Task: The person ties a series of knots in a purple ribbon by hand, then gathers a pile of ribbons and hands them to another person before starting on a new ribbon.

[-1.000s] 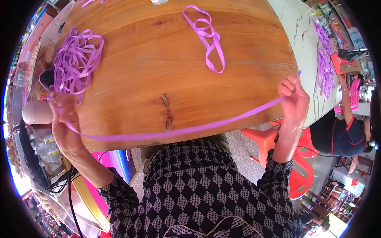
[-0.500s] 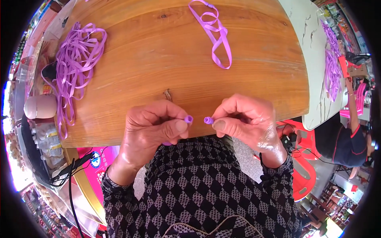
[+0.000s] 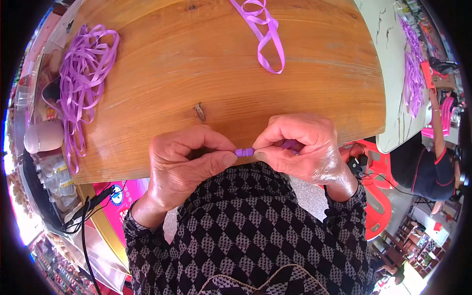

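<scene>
Between my two hands, just over the table's near edge, a small purple plastic clasp (image 3: 244, 152) lies level, its two halves end to end. My left hand (image 3: 189, 155) pinches the left half between thumb and forefinger. The right half is pinched the same way by my right hand (image 3: 300, 145), and a bit of purple ribbon shows inside its curled fingers. Whether the halves are fully locked I cannot tell. Farther off on the wood lies a looped purple lanyard (image 3: 269, 42). A tangled heap of purple ribbons (image 3: 86, 73) rests at the table's left edge.
The wooden table (image 3: 162, 88) has a dark knot near my hands. A pale rounded device (image 3: 45, 136) and a tray of packets stand left, with black cables (image 3: 84, 236) below. A marbled white table (image 3: 393, 98) bearing purple ribbons adjoins at right. Beyond are red stools (image 3: 376, 211) and another person (image 3: 425, 174).
My hands have come together, bringing the two separate clasp halves end to end. The view has shifted slightly, so the lanyard and ribbon heap appear a little higher and farther left.
</scene>
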`<control>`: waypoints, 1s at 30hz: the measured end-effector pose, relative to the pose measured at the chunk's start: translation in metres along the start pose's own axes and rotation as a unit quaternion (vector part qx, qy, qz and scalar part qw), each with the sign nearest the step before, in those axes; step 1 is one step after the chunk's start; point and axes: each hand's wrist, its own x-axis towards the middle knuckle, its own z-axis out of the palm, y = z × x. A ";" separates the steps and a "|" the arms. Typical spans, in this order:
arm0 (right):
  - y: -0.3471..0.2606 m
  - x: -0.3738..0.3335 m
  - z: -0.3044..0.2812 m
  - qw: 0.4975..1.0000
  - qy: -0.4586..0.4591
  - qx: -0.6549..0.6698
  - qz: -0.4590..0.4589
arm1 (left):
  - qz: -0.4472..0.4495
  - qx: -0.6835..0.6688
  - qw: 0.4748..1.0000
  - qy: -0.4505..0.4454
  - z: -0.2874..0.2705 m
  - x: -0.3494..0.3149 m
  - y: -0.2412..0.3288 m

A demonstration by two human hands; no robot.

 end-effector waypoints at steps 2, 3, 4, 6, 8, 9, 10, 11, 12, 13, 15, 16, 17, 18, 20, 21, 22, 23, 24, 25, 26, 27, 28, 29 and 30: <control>0.001 0.000 -0.001 1.000 0.000 -0.009 -0.002 | 0.033 0.037 0.999 -0.011 -0.001 0.001 -0.003; 0.002 0.000 0.000 1.000 -0.002 -0.017 -0.006 | 0.068 0.076 0.995 -0.020 -0.002 0.001 -0.005; 0.003 -0.001 0.000 1.000 -0.002 -0.017 -0.005 | 0.067 0.075 0.995 -0.020 -0.002 0.001 -0.006; 0.004 -0.002 0.001 1.000 0.000 -0.010 -0.008 | 0.074 0.082 0.993 -0.029 -0.002 0.002 -0.007; 0.003 -0.002 0.001 1.000 -0.003 -0.013 0.005 | 0.041 0.044 0.998 -0.024 0.000 0.002 -0.008; 0.002 -0.003 0.001 1.000 -0.006 -0.017 0.016 | 0.010 0.006 1.000 -0.019 0.000 0.001 -0.009; 0.003 -0.003 0.002 1.000 -0.005 -0.017 0.017 | 0.009 0.006 1.000 -0.020 0.001 0.001 -0.010; 0.004 -0.003 0.002 1.000 -0.001 -0.026 0.002 | 0.013 -0.004 1.000 -0.021 0.001 0.001 -0.013; 0.004 -0.002 0.003 0.999 0.003 -0.035 -0.014 | 0.017 -0.014 1.000 -0.021 0.002 0.000 -0.015; 0.005 -0.002 0.004 0.999 0.003 -0.034 -0.014 | 0.017 -0.014 1.000 -0.022 0.003 -0.001 -0.016; 0.006 -0.002 0.007 0.992 0.024 -0.106 -0.062 | 0.036 0.014 0.999 0.003 0.004 -0.001 -0.018; 0.007 -0.001 0.008 0.992 0.025 -0.106 -0.062 | 0.035 0.014 0.999 0.002 0.005 -0.002 -0.018; 0.008 -0.001 0.008 0.988 0.040 -0.124 -0.083 | 0.065 0.049 0.996 0.020 0.007 -0.002 -0.017; 0.009 0.000 0.009 0.983 0.054 -0.143 -0.106 | 0.097 0.084 0.991 0.038 0.009 -0.002 -0.016; 0.011 0.000 0.010 0.979 0.065 -0.148 -0.123 | 0.129 0.091 0.987 0.035 0.009 0.000 -0.019; 0.013 0.000 0.011 0.976 0.073 -0.151 -0.138 | 0.158 0.099 0.982 0.034 0.009 0.001 -0.021; 0.013 0.001 0.011 0.976 0.072 -0.150 -0.139 | 0.158 0.099 0.982 0.035 0.009 0.001 -0.020; 0.013 0.001 0.012 0.978 0.077 -0.144 -0.131 | 0.154 0.093 0.983 0.042 0.010 0.001 -0.020; 0.013 0.001 0.013 0.979 0.083 -0.138 -0.124 | 0.149 0.087 0.984 0.048 0.011 0.000 -0.020; 0.013 0.001 0.013 0.979 0.083 -0.139 -0.125 | 0.150 0.087 0.984 0.048 0.011 0.000 -0.020; 0.013 0.001 0.013 0.983 0.084 -0.125 -0.104 | 0.143 0.083 0.985 0.051 0.011 0.000 -0.021; 0.012 0.001 0.014 0.987 0.086 -0.110 -0.084 | 0.138 0.079 0.986 0.053 0.012 0.000 -0.021; 0.013 0.001 0.016 0.986 0.086 -0.111 -0.085 | 0.138 0.079 0.986 0.053 0.012 0.000 -0.021; 0.015 0.000 0.020 0.990 0.107 -0.065 -0.066 | 0.132 0.073 0.987 0.054 0.012 -0.001 -0.020; 0.016 0.000 0.022 0.990 0.128 -0.021 -0.048 | 0.126 0.067 0.988 0.056 0.012 -0.001 -0.020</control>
